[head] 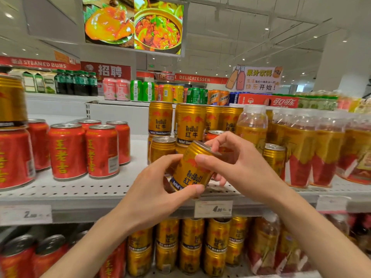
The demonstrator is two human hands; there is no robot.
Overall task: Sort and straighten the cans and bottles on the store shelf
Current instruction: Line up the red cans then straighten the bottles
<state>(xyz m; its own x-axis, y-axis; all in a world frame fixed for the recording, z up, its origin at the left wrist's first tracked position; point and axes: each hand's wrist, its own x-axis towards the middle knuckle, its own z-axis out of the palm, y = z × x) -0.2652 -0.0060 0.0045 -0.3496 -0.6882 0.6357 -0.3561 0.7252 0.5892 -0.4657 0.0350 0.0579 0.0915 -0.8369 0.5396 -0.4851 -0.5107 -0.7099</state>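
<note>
Before the stacked gold cans [190, 125], left hand [160, 189] and right hand [236, 163] grip a tilted gold can [192, 167]; best stood upright, label outward, beside that stack.

Gold can [190, 169]: "RedBull"; red banner [194, 78]: "DELICATESSEN".

Bright, even store light from small ceiling spots [267, 28]; soft shadows only. The overhead food screen [133, 23] glows hot. Edges bow and smear, price tags [26, 214] blurred, centre reasonably sharp.
</note>
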